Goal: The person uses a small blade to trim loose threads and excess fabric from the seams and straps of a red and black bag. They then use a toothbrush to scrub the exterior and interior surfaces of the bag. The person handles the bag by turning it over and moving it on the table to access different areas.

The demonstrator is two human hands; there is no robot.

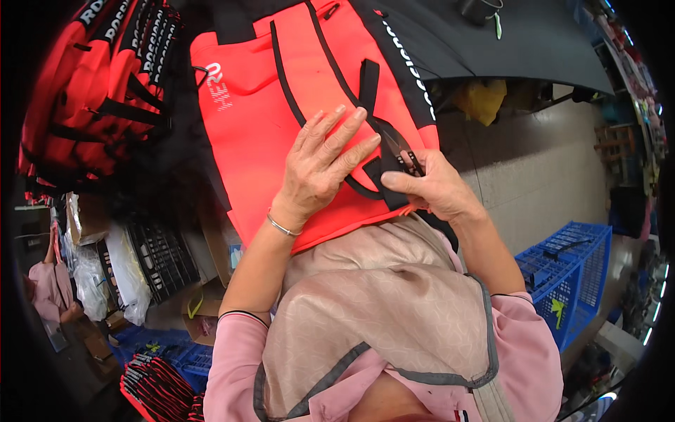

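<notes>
A bright red and black backpack (248, 153) lies in front of me, its lower end against my apron-covered lap. White lettering runs along its black side panel. My left hand (321, 158) rests palm down on a padded red shoulder strap (311, 68) with black edging, its fingers spread. Near the lower end of that strap, my right hand (437, 184) holds a pair of dark thread snips (403, 153), blades pointing up and left. The right thumb also presses on black webbing (390, 179). A loose black webbing end (369, 79) sticks up above the hands.
Several similar red and black bags (100, 100) are stacked at the upper left. A dark tabletop (527, 47) extends right, with a dark cup (477, 10) on it. Blue plastic crates (575, 274) stand right. More folded red-black pieces (158, 390) and another person (52, 287) are left.
</notes>
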